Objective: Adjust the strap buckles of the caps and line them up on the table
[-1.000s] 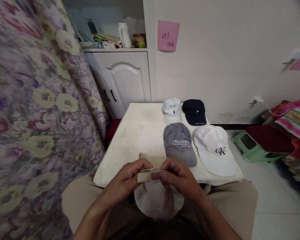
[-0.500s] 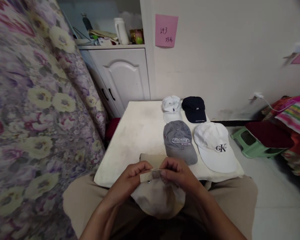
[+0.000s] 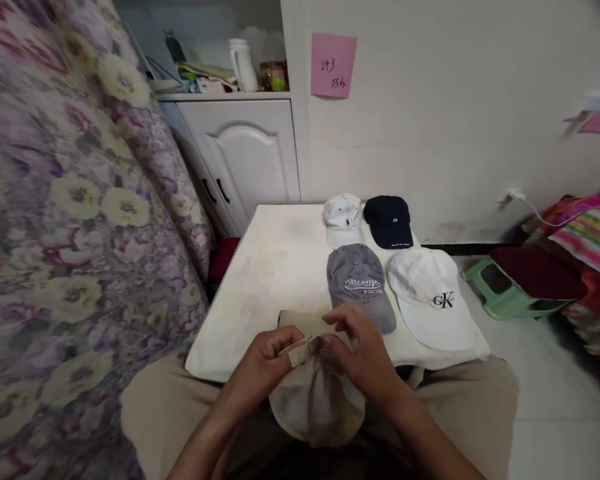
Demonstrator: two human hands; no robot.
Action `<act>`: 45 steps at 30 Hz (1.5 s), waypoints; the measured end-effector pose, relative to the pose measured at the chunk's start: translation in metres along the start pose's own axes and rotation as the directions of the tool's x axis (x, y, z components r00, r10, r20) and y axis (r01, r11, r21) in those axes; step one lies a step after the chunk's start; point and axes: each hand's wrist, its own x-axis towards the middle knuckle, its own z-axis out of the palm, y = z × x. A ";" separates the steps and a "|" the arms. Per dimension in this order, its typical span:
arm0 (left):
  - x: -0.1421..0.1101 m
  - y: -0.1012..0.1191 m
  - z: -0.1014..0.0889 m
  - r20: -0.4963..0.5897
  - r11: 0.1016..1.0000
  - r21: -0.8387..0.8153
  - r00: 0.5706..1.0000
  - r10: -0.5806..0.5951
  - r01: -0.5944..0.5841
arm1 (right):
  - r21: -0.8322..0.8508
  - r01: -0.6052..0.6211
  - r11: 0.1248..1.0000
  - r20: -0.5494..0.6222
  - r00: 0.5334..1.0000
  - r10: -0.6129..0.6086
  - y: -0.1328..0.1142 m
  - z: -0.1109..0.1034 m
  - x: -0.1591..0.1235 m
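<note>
I hold a beige cap [image 3: 316, 407] over my lap at the near edge of a small white table [image 3: 275, 267]. My left hand [image 3: 263, 367] pinches the cap's back strap [image 3: 300, 351], fingers closed. My right hand [image 3: 363, 357] grips the other end of the strap and the cap's rim, fingers closed too. The cap's brim points away from me and rests on the table edge. Just beyond my right hand lies a grey cap [image 3: 360, 283] with white lettering.
On the table's right half also lie a white cap with black letters [image 3: 430, 297], a small white cap [image 3: 344, 219] and a navy cap [image 3: 389, 221]. A floral cloth [image 3: 80, 220] hangs at the left. A white cabinet [image 3: 240, 153] stands behind, a green stool [image 3: 505, 293] at the right.
My hands have tilted the strap and pulled it lower toward the cap's crown. My right hand has moved slightly up and over the strap end.
</note>
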 end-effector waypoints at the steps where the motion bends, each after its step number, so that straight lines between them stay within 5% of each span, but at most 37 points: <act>1: 0.000 -0.001 0.002 -0.017 0.999 0.030 1.000 0.021 -0.020 | -0.075 0.051 0.996 -0.081 0.995 -0.057 -0.006 0.000 -0.003; 6: -0.002 0.001 0.011 -0.072 0.959 0.250 0.984 0.160 -0.137 | -0.111 0.034 0.993 0.072 0.997 -0.026 -0.022 0.011 -0.017; 12: -0.005 0.003 0.017 -0.078 0.885 0.440 0.976 0.204 -0.150 | -0.162 0.073 0.984 0.040 0.997 -0.068 -0.009 0.020 -0.018; 16: -0.004 0.003 0.016 -0.038 0.941 0.313 0.988 0.150 -0.131 | -0.099 0.114 0.989 -0.004 0.993 -0.115 -0.004 0.016 -0.018; 24: -0.001 0.003 0.008 0.042 1.000 0.016 0.999 0.014 -0.015 | 0.228 -0.094 0.969 -0.021 0.995 0.102 -0.004 0.006 -0.015; 29: 0.000 0.001 0.004 0.087 0.997 -0.059 0.996 -0.036 0.041 | 0.056 0.014 0.998 -0.004 1.000 -0.014 -0.005 -0.004 -0.013; 37: -0.004 0.002 -0.004 0.127 0.970 -0.229 0.991 -0.048 0.076 | 0.067 0.158 0.985 0.148 0.975 -0.166 -0.005 -0.017 -0.007; 45: -0.005 0.002 -0.006 0.164 0.984 -0.179 0.986 0.003 0.027 | 0.367 -0.269 0.891 0.326 0.934 0.148 0.004 -0.013 -0.004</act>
